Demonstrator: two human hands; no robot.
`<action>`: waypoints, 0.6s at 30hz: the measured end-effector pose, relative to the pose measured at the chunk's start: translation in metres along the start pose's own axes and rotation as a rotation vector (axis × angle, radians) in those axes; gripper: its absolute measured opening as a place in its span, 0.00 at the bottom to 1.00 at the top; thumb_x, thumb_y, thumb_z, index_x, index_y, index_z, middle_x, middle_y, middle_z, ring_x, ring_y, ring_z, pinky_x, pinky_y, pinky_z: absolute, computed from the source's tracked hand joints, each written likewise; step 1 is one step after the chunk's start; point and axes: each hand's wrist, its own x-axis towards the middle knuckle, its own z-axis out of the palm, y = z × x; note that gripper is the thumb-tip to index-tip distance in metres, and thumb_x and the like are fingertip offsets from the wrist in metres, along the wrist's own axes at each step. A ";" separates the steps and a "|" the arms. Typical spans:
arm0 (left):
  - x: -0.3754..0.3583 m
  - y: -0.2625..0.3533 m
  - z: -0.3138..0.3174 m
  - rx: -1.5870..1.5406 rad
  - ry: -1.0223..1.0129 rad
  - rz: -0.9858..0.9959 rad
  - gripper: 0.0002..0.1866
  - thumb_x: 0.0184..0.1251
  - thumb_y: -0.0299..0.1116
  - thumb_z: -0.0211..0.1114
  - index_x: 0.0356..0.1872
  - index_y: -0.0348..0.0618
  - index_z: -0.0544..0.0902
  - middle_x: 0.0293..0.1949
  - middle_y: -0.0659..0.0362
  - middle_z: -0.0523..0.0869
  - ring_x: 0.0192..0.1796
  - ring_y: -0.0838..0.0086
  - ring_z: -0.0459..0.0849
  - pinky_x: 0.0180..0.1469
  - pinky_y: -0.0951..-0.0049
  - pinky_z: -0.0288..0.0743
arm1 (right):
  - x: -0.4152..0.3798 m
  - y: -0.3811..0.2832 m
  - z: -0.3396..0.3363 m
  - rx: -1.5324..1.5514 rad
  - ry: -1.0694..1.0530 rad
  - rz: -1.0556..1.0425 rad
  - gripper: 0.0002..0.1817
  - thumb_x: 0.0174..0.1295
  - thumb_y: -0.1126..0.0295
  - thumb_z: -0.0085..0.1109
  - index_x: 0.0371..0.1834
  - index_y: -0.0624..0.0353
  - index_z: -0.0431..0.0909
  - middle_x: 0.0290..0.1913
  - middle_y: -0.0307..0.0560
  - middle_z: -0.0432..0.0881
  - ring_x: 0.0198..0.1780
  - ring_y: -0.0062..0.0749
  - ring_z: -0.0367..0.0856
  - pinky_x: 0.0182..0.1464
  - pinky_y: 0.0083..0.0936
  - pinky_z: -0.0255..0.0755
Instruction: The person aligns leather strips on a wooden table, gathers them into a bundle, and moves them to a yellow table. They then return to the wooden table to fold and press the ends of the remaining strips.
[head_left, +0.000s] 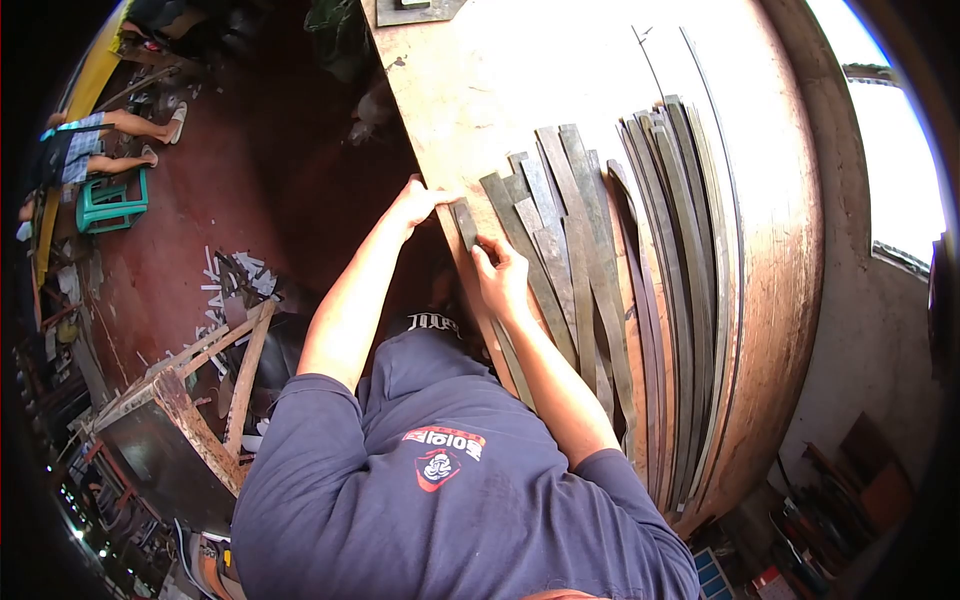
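A long, flat dark strip [466,224], perhaps leather, lies along the near edge of the wooden table [560,80]. My left hand [411,206] is at its far end, fingers closed on the tip by the table's edge. A little further down the same strip, my right hand [503,278] pinches it between thumb and fingers. The lower length runs beneath my right forearm, partly hidden. Just right of my right hand, several similar grey-brown strips [578,220] lie side by side, some overlapping.
More long narrow strips [690,260] lie bundled further right. On the floor at left are a wooden frame [250,380], white scraps [215,300] and a green stool [112,203]. Another person's legs [135,125] show at the upper left. A wall with a window [895,150] stands right.
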 end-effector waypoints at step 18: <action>0.008 -0.011 -0.003 0.025 0.004 0.019 0.30 0.51 0.35 0.76 0.55 0.34 0.78 0.49 0.53 0.86 0.54 0.67 0.83 0.58 0.68 0.75 | 0.001 -0.003 0.000 -0.017 0.002 0.012 0.13 0.62 0.74 0.63 0.49 0.67 0.81 0.35 0.48 0.87 0.35 0.22 0.82 0.43 0.22 0.76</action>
